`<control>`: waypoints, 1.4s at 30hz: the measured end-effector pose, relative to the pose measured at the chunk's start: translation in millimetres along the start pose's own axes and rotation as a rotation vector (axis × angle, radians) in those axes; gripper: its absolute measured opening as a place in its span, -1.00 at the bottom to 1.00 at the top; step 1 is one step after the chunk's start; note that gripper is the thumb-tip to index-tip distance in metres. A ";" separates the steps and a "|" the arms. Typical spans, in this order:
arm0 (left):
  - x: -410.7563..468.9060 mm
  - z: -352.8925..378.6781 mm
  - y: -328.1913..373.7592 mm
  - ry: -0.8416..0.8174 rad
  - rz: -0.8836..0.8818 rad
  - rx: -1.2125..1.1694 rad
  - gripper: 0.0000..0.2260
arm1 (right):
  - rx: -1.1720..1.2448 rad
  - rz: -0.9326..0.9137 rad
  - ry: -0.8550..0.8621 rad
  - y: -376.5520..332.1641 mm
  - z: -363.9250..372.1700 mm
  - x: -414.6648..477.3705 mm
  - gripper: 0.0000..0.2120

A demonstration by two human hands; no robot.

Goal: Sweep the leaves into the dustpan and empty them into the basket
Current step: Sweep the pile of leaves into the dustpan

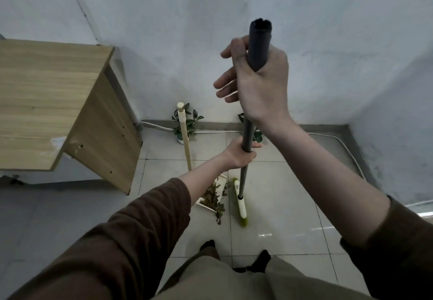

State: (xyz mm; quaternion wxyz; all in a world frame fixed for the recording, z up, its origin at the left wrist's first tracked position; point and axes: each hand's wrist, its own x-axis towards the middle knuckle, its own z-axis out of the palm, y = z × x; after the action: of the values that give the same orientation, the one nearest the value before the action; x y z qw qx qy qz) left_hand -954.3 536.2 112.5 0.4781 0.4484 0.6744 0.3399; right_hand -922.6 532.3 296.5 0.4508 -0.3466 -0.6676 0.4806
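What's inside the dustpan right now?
Dry brown leaves fill the white dustpan, some spilling over its lip onto the tile. The left forearm covers the pan's rear, so that part can't be checked.

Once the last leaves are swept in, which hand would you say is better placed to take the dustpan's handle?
Probably the left hand: it grips the broom low, right beside the dustpan's handle. The right hand holds the broom's top, higher and farther away, and could steady it alone.

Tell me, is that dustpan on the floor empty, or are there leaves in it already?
Partly filled. The dustpan holds a pile of dry leaves, while a few lie on the tiles at its lip beside the broom head.
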 end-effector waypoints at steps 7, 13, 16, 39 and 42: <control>-11.1 -23.7 -25.0 -0.015 0.043 -0.027 -0.67 | 0.098 0.018 -0.110 -1.8 11.6 -4.7 -0.80; -23.8 -41.4 -31.6 0.068 0.057 -0.039 -0.65 | 0.118 -0.035 -0.177 -14.8 22.4 -8.7 -0.79; -25.4 -43.2 -24.7 0.076 0.082 -0.038 -0.64 | 0.119 -0.068 -0.161 -21.9 18.6 -9.1 -0.77; -21.2 -25.4 -33.5 0.011 0.078 0.021 -0.66 | 0.104 0.006 -0.144 -3.0 16.7 -11.0 -0.78; -24.6 -34.4 -40.3 0.070 0.071 0.014 -0.67 | 0.120 -0.004 -0.188 -6.2 23.7 -13.1 -0.79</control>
State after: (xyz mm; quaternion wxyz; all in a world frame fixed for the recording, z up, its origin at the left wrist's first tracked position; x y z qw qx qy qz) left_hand -994.8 497.4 95.9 0.4387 0.4634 0.6767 0.3672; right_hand -940.3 510.9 295.8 0.4070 -0.2709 -0.6778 0.5491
